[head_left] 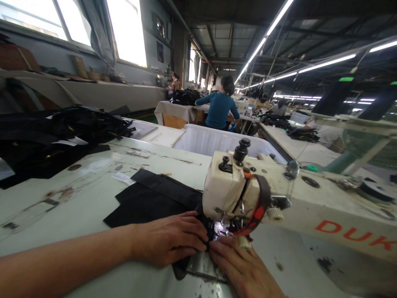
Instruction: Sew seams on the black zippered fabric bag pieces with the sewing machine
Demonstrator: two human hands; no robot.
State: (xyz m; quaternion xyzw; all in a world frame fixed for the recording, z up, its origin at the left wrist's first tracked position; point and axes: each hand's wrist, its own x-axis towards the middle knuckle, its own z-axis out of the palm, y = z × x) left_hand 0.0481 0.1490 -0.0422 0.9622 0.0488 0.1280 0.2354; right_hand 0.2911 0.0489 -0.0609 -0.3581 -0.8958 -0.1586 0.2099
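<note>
A black fabric piece lies on the pale sewing table and runs under the head of a white sewing machine. My left hand rests on its near edge, fingers bent and closed on the cloth beside the presser foot. To the right of the foot, my right hand lies low over the needle plate, its fingers stretched forward and fingertips close to the fabric. A small light shines on the needle area. The cloth under my left fingers is partly hidden.
A heap of black fabric pieces covers the table's left end. Beyond the table stands a white plastic bin. A person in a teal top sits farther off, facing away. A green fan stands at the right.
</note>
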